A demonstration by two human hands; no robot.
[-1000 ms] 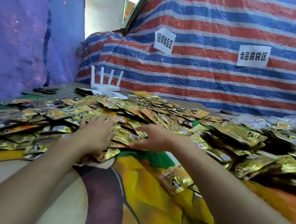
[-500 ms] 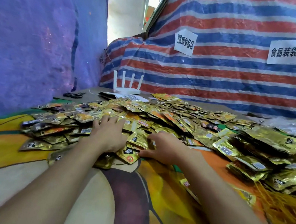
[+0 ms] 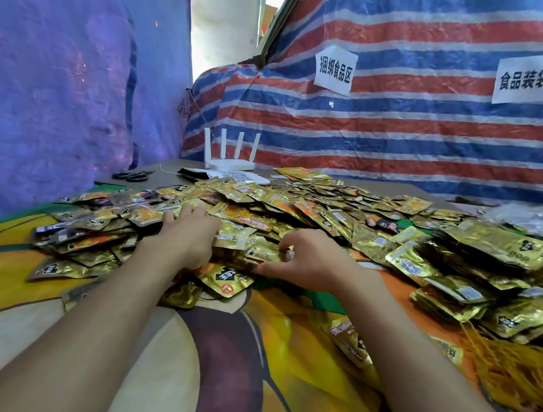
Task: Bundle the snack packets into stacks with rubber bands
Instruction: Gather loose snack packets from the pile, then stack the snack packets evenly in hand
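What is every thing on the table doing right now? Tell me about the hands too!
snack packets: loose, heaped in a messy pile, not bundled.
left hand: flat on the pile, fingers spread.
right hand: fingers curled, pinching packets at the pile's near edge.
rubber bands: loose heap, untouched.
router: standing, antennas up.
scissors: lying flat, away from both hands.

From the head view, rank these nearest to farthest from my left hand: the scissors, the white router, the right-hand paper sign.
1. Scissors, lying back-left of the left hand.
2. White router, farther back, by the striped tarp.
3. Right-hand paper sign, up on that tarp, far right.
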